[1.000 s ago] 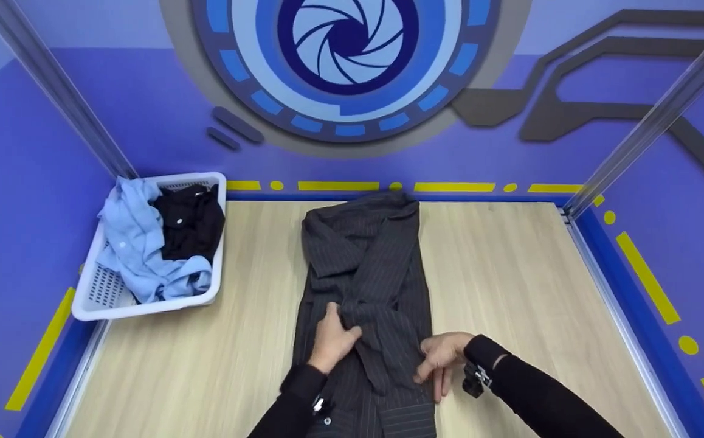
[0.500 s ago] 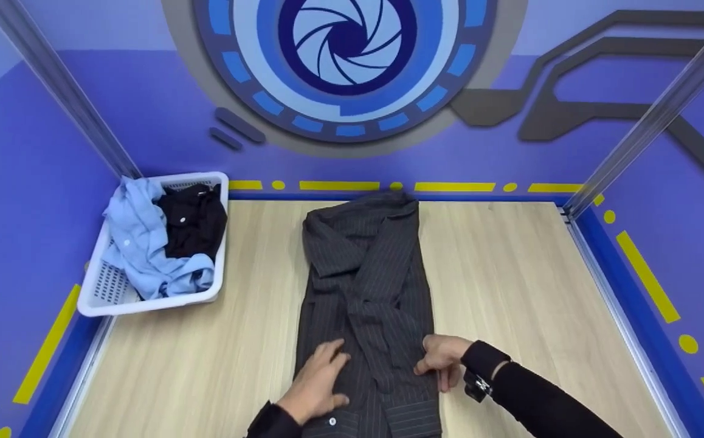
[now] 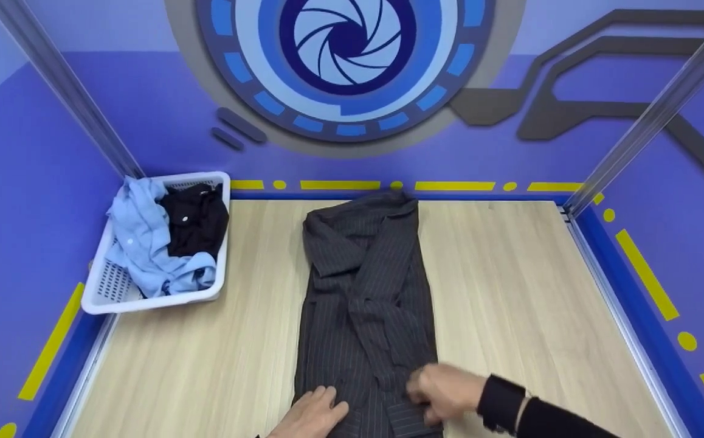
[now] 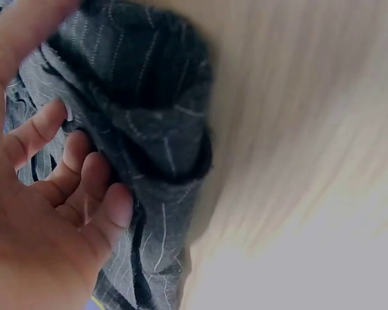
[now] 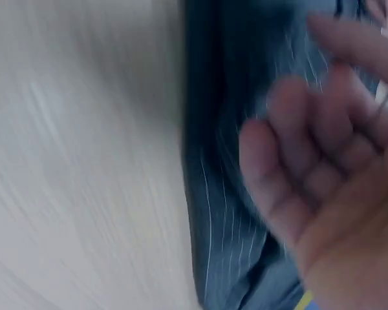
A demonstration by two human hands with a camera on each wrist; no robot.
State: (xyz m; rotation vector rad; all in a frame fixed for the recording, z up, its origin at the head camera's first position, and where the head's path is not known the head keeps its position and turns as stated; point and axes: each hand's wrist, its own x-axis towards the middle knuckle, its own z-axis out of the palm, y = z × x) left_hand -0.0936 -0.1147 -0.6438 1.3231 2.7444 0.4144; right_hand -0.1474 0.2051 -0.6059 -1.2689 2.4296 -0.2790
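A dark pinstriped shirt point(image 3: 340, 328) lies in a long narrow strip on the table, its sleeves laid over the body. At the strip's near left edge is my left hand point(image 3: 314, 415), fingers loosely bent over the cloth. The left wrist view shows its fingertips beside the layered, rolled fabric edge point(image 4: 161, 148). My right hand point(image 3: 446, 389), blurred, is over the near right edge of the shirt. In the right wrist view its fingers point(image 5: 262, 152) bend loosely above the cloth, with nothing pinched. The shirt's nearest end runs out of the head view.
A white plastic basket point(image 3: 225, 267) stands at the back left, holding a light blue garment point(image 3: 145, 243) and a black garment point(image 3: 197, 222). Purple-blue panels point(image 3: 303, 164) wall the wooden table point(image 3: 510, 292) at the back and both sides, with metal posts at the corners.
My left hand has let go of the sleeve cloth and moved down toward the near end of the shirt. The right hand has left the right edge and also shifted nearer.
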